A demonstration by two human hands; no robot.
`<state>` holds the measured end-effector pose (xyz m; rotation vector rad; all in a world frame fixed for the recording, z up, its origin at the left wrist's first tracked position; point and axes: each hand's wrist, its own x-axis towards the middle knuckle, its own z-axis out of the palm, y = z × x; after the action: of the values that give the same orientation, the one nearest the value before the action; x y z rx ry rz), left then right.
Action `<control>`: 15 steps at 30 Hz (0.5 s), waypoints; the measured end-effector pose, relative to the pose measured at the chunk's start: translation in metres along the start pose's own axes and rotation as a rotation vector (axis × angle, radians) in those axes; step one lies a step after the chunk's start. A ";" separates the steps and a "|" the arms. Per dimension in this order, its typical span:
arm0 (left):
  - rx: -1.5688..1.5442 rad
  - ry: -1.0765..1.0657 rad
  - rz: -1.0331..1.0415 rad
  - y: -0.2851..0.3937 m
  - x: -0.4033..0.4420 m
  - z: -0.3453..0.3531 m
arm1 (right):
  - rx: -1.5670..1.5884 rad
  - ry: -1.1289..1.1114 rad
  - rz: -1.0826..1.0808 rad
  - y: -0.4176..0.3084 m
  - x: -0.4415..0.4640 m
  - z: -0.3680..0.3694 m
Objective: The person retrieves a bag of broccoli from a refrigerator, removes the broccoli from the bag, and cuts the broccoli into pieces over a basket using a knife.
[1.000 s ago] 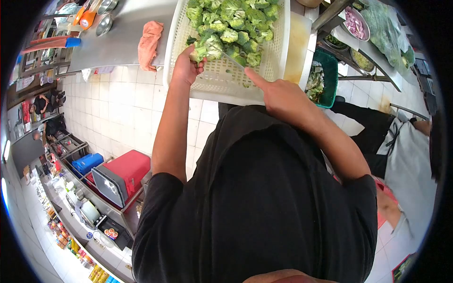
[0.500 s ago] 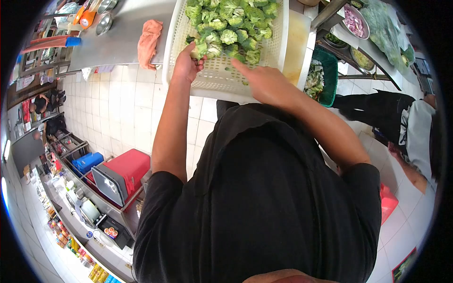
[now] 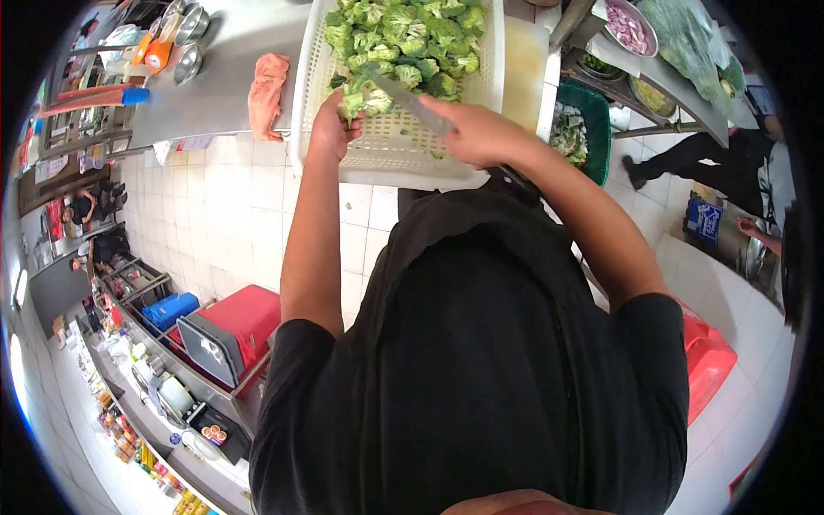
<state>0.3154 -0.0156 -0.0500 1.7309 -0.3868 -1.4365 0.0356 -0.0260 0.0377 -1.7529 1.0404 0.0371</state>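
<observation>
Kitchen knife (image 3: 414,103), clasped in the right hand (image 3: 485,135), has turned broadside to view; beside it, the left hand (image 3: 331,133) grasps a broccoli piece (image 3: 353,106); cutting seems under way.

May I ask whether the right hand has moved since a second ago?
Yes: the right hand has moved inward, farther from the crate's near rim.

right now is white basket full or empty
Partly full: broccoli covers the far part of the basket; its near floor is mostly bare.
</observation>
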 end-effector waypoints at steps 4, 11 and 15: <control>0.117 0.220 0.170 -0.008 -0.001 -0.001 | 0.028 0.186 -0.038 0.025 -0.034 -0.007; 0.460 0.238 0.659 -0.023 0.001 -0.005 | 0.092 0.245 -0.115 0.054 -0.057 -0.018; 0.829 0.279 0.848 -0.023 -0.006 -0.001 | 0.156 0.318 -0.088 0.079 -0.052 -0.005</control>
<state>0.3090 0.0030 -0.0639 1.9470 -1.4949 -0.4023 -0.0502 -0.0038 0.0056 -1.6924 1.1578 -0.3789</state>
